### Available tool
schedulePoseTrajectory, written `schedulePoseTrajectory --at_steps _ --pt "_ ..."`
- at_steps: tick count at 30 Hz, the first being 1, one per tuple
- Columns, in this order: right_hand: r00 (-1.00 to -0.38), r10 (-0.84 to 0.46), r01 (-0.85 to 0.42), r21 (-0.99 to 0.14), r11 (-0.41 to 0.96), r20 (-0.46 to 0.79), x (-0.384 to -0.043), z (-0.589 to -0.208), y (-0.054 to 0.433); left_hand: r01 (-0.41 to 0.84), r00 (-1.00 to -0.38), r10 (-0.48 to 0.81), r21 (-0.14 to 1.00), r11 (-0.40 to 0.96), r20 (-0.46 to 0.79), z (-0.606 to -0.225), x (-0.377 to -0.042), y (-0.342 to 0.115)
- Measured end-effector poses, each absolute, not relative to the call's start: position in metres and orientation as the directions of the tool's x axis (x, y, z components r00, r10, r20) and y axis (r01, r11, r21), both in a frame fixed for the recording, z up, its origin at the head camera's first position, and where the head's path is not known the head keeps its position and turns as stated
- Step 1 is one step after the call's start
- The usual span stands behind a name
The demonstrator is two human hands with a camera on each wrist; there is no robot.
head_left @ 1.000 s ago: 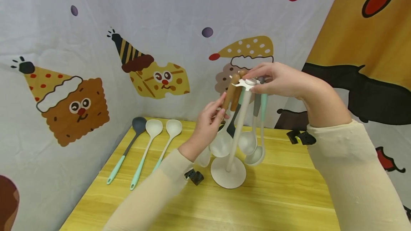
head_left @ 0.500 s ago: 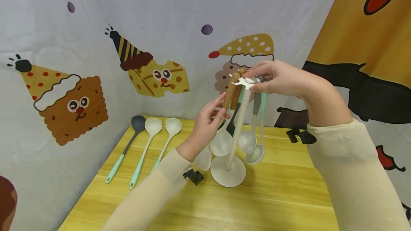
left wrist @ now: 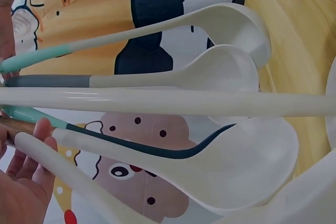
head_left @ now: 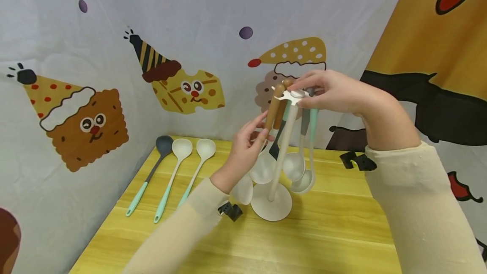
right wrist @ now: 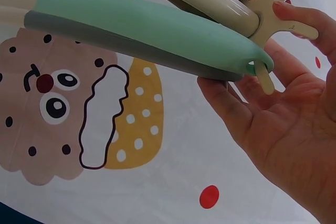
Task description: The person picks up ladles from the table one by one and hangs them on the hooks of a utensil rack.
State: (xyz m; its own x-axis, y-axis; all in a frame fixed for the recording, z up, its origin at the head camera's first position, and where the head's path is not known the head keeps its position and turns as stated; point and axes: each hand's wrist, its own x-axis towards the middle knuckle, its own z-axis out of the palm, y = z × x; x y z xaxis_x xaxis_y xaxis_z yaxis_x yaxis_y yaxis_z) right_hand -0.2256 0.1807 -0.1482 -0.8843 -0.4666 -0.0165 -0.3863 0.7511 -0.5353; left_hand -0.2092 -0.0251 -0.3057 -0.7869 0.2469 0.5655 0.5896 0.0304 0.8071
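A white utensil stand (head_left: 283,151) with a round base rises from the table, its pole looking tilted. My right hand (head_left: 331,91) grips its hooked top between thumb and fingers. On its left side my left hand (head_left: 243,147) holds the brown wooden handle of a white spoon (head_left: 242,189), whose handle end is at a hook. Behind it hangs a white ladle (head_left: 262,168) with another brown handle. A grey-handled ladle (left wrist: 226,72) and a mint-handled ladle (left wrist: 241,32) hang on the right. A dark utensil (left wrist: 157,149) with a mint handle hangs at the back.
On the left of the wooden table (head_left: 323,231) lie a dark ladle (head_left: 164,145) and two white ladles (head_left: 182,149), all with mint handles. A cloth with cartoon prints (head_left: 198,7) stands close behind and at the left.
The spoon's white head has shifted slightly lower and toward the stand's base. Both hands stay at the stand, nearly still. The head view has tilted a little.
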Motion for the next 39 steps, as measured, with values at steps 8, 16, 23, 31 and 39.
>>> schedulePoseTrajectory --at_steps 8,16,23,31,39 --pt "-0.884 -0.468 -0.395 -0.522 0.756 -0.008 -0.223 -0.147 0.181 0.535 -0.832 0.224 0.841 0.081 0.508 -0.302 -0.208 -0.029" --pt "-0.882 -0.472 -0.404 -0.513 0.757 -0.002 -0.221 -0.147 0.18 0.491 -0.854 0.248 0.866 0.096 0.457 -0.324 -0.223 -0.047" --pt "-0.885 -0.466 -0.406 -0.507 0.76 0.01 -0.223 -0.149 0.179 0.509 -0.847 0.255 0.849 0.142 0.466 -0.35 -0.236 -0.063" --pt "-0.881 -0.473 -0.404 -0.515 0.756 -0.004 -0.222 -0.148 0.178 0.464 -0.88 0.227 0.858 0.22 0.418 -0.365 -0.237 -0.084" --pt "-0.9 -0.435 -0.367 -0.486 0.794 -0.032 -0.223 -0.143 0.174 0.424 -0.902 0.198 0.872 0.243 0.384 -0.375 -0.233 -0.112"
